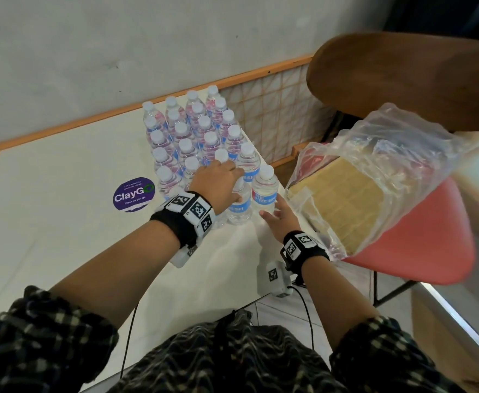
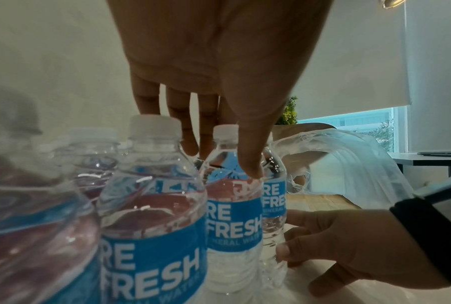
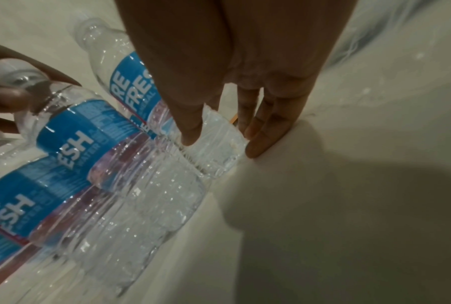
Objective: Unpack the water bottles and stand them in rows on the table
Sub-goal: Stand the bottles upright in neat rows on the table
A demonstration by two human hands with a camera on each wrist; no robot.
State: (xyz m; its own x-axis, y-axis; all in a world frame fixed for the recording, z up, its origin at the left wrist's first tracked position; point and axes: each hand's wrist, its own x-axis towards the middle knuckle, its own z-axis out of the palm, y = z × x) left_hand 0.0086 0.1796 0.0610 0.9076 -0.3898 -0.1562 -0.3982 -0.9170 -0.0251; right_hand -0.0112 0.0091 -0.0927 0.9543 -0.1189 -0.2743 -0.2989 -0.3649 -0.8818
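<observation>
Between both hands [image 1: 249, 194] | bottle [image 1: 239, 205] upright | table [image 1: 62, 222]

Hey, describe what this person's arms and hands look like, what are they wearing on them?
Both hands are bare: left hand, right hand. Each wrist carries a black band with white blocks printed with black square markers. A white camera unit hangs under the right wrist, trailing a thin black cable. Dark plaid sleeves are rolled up near the elbows.

Looks like an office pantry: "ClayGo" clean-up sticker [image 1: 134, 194] on the table [image 1: 62, 211] (roller-blind window [image 2: 398, 121] behind).
</observation>
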